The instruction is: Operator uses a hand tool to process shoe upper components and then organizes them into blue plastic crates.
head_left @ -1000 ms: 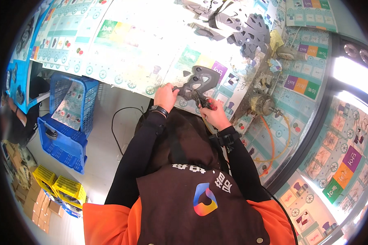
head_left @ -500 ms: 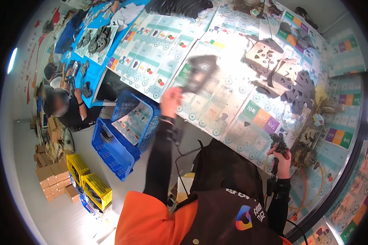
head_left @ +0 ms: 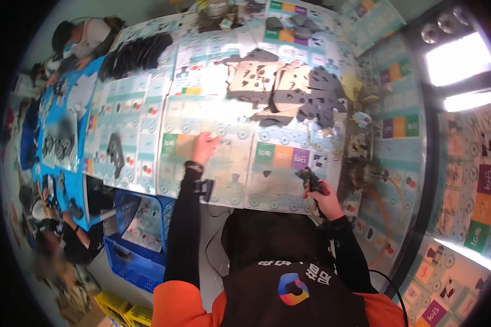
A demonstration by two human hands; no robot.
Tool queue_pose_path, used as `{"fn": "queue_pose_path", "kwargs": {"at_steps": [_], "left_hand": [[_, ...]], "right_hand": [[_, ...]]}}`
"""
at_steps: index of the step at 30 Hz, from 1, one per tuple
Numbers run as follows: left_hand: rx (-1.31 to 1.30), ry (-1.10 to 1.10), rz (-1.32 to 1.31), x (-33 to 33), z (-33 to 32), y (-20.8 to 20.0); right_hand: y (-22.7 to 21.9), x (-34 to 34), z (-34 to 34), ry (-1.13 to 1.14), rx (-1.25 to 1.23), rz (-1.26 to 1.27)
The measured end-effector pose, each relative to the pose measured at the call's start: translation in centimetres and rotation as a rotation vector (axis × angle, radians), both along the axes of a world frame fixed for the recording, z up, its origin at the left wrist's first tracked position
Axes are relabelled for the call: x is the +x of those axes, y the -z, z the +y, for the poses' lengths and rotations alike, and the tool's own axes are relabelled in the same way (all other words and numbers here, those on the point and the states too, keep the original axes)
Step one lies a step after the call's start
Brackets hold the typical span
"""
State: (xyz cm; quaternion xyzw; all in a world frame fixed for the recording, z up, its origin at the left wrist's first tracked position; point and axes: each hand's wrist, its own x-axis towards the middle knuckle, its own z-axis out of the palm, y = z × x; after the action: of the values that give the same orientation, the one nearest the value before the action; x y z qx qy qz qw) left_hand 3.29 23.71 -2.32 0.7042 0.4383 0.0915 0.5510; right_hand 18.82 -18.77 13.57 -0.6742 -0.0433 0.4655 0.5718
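- Bright daylight across the paper-covered counter (head_left: 223, 191), glare strongest around its upper middle, blue crate (head_left: 142, 268) below its left edge.
- Right hand (head_left: 328, 203), right of centre: fingers wrapped round a dark, pistol-shaped hand tool (head_left: 307, 175), nose pointing up and left.
- Left hand (head_left: 204, 148), near the middle: nothing in it, fingers loosely parted above the counter.
- Over at centre left, one dark moulded part (head_left: 115, 156) lies alone, well apart from both hands.
- Upper right of centre, grey moulded parts (head_left: 323, 98) sit in an untidy heap; one small dark scrap (head_left: 267, 174) rests left of the tool.
- Looks like a between-parts moment: tool ready, left hand free. Next move, I'd judge, calls for the left hand reaching toward the heap, closing on one part, and bringing it to the tool.
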Motion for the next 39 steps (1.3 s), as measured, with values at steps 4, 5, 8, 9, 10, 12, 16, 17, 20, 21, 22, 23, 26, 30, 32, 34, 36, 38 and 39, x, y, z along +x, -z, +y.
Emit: {"fn": "queue_pose_path", "kwargs": {"at_steps": [4,5,8,9,10,12,16,17,20,21,22,23,26,30,32,34,36,38,39], "left_hand": [[-0.019,0.136,0.063,14.9,-5.5,1.4],[-0.021,0.108,0.134,17.3,-5.9,1.4],[0.309,-0.088,0.195,23.0,-10.5,-0.6],[0.434,-0.041,0.271,23.6,-10.6,-0.4],[0.555,0.01,0.351,23.8,-10.9,0.3],[0.671,0.026,0.413,25.4,-12.8,-0.9],[0.48,0.097,0.447,27.9,-12.8,-7.0],[0.424,0.135,0.484,28.8,-12.2,-6.7],[0.508,0.178,0.348,29.0,-10.1,-3.3],[0.292,0.138,0.182,28.5,-9.2,-1.9],[0.068,0.121,0.017,28.1,-9.3,-1.6],[-0.113,0.036,-0.307,26.9,-10.7,-1.2],[-0.56,0.452,0.037,22.2,-16.9,-5.9],[0.231,0.496,0.055,16.5,-16.1,-5.2],[0.975,0.137,0.033,17.5,-12.4,-4.8],[1.289,0.161,0.058,18.1,-9.3,-1.9],[0.988,0.223,0.139,19.5,-8.0,-0.3],[0.684,0.275,0.215,18.7,-7.4,0.2],[0.425,0.196,0.211,19.0,-8.0,-0.3]], "right_hand": [[-3.0,0.7,-0.4,0.009,-0.097,0.022],[-3.3,0.8,-0.8,0.011,-0.11,0.016],[-2.5,0.9,-3.2,0.112,-0.047,-0.065],[-2.3,0.6,-3.5,0.138,-0.021,-0.064],[-2.6,0.4,-3.6,0.139,-0.015,-0.065],[-3.2,0.3,-4.5,0.192,-0.069,-0.036],[-3.0,-0.6,-6.3,0.222,-0.092,-0.057],[-2.3,-0.9,-6.9,0.227,-0.057,-0.059],[-1.7,-1.4,-7.1,0.212,-0.038,-0.08],[-1.7,-1.3,-6.9,0.2,-0.014,-0.09],[-1.7,-1.5,-7.3,0.208,-0.014,-0.079],[-1.7,-1.5,-7.8,0.22,-0.023,-0.064],[-1.4,-0.4,-9.3,0.231,-0.116,0.039],[-0.2,-0.1,-8.5,0.269,-0.012,-0.112],[-0.6,0.3,-8.5,0.265,-0.019,-0.07],[0.0,0.3,-8.5,0.256,0.004,-0.083],[-0.3,0.3,-8.6,0.232,0.01,-0.061],[-0.4,0.2,-8.5,0.221,0.022,-0.027],[-0.4,0.2,-9.0,0.235,0.023,0.004]]}}
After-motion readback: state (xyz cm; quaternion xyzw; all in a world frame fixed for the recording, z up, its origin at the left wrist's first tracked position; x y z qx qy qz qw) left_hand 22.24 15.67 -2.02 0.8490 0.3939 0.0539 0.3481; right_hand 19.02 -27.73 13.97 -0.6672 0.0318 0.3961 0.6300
